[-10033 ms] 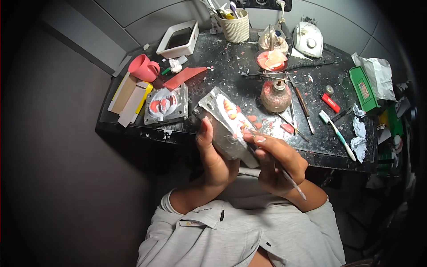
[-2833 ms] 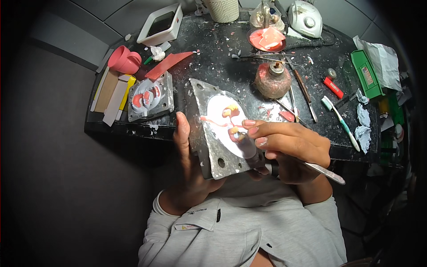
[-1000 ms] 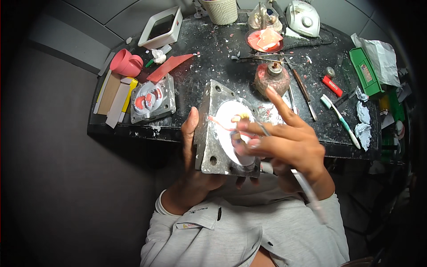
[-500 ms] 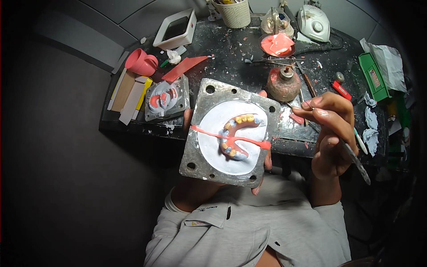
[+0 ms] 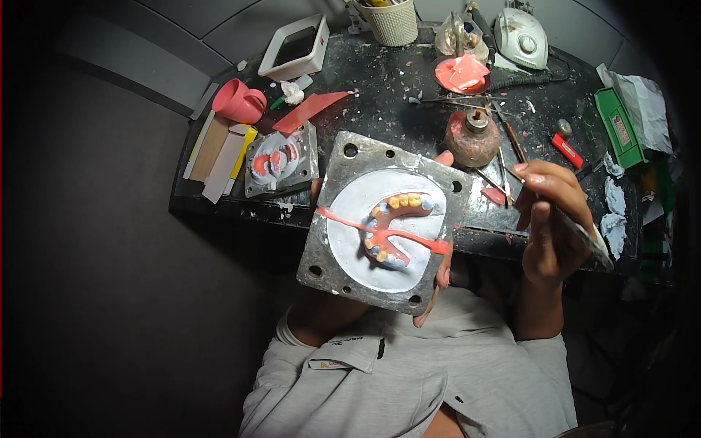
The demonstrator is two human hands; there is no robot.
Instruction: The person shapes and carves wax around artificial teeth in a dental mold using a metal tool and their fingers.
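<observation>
My left hand (image 5: 443, 271) supports a square metal dental flask half (image 5: 315, 252) from beneath. Its fingers show along the right edge; most of the hand is hidden. White plaster (image 5: 347, 255) fills the round middle of the flask. On it lies a curved denture setup (image 5: 379, 232) with yellowish teeth, bluish patches and a pink base. A pink wax strip (image 5: 420, 241) runs across plaster and denture, out to the metal rim. To the right, my right hand (image 5: 551, 219) grips a slim wax spatula (image 5: 586, 237), its flat end pointing down and right, apart from the flask.
A spirit burner (image 5: 473, 142) stands just beyond the flask. Another flask half (image 5: 303, 171) lies left, near a pink mug (image 5: 239, 102) and a pink wax sheet (image 5: 314, 109). Further off are a pink wax dish (image 5: 461, 77), a white tray (image 5: 321, 51) and a red lighter (image 5: 567, 150).
My right hand has drawn slightly right and back from the burner, with the spatula turned in its fingers. The flask has shifted slightly nearer me. The whole view has moved a little.
</observation>
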